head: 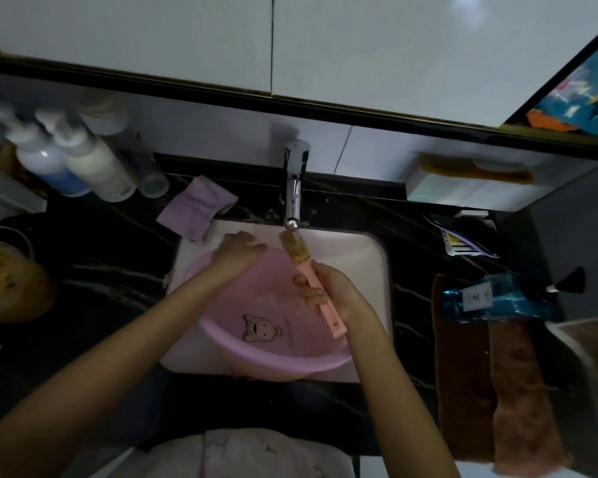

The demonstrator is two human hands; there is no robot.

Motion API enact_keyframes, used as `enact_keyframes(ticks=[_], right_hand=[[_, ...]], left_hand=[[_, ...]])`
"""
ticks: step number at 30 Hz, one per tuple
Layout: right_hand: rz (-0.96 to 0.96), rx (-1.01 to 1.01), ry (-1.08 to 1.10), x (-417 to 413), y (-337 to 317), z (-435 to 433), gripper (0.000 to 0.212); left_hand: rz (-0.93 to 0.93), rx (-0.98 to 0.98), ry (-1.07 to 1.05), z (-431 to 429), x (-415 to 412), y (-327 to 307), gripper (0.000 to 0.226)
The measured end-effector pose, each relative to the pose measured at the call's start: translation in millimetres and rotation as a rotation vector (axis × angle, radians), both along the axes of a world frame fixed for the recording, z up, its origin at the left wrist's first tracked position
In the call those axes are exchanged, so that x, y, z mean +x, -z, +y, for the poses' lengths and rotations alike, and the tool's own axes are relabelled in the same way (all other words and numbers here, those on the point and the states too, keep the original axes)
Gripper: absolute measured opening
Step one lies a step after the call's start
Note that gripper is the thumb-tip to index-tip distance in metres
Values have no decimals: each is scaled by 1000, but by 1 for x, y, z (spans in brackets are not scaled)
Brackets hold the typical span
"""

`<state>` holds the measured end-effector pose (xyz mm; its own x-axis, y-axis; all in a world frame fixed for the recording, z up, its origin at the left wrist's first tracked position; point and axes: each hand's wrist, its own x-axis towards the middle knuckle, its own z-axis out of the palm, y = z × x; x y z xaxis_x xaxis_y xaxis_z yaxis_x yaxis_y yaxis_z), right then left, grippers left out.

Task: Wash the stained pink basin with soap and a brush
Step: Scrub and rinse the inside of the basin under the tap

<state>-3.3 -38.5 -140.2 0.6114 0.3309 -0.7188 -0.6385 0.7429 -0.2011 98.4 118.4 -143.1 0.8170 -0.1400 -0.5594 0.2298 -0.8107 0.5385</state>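
Pink round plastic basin (268, 298), tilted in white rectangular sink (359, 257). Probably light, thin-walled, flexible, slippery wet; rim best for holding. Left hand (237, 248) on far rim, fingers together. Right hand (330, 291) wrapped round pink-handled bristle brush (308, 270), bristles under chrome tap (295, 188).

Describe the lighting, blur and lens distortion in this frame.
Head view: dim and uneven, the white sink and pink basin brightest, the black counter sunk in shadow. Head view: pump bottles at the left edge are blurred, a soft glare patch marks the cabinet door, the wide lens bows straight edges; the brush reads sharp enough.
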Motion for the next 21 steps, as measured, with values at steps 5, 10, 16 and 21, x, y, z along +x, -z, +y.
enact_keyframes(ticks=[5, 10, 16, 21], right_hand=[[-47, 35, -16, -11, -14, -10, 21], [-26, -1, -70, 11, -11, -7, 30], [-50, -499, -254, 7, 0, -8, 36], [-247, -1201, -760, -11, -5, -42, 36]], left_hand=[[-32, 297, -47, 64, -21, -4, 80], [249, -242, -619, 95, -44, 16, 55], [209, -354, -677, 80, -54, -9, 43], [108, -263, -615, 89, -45, -38, 48]])
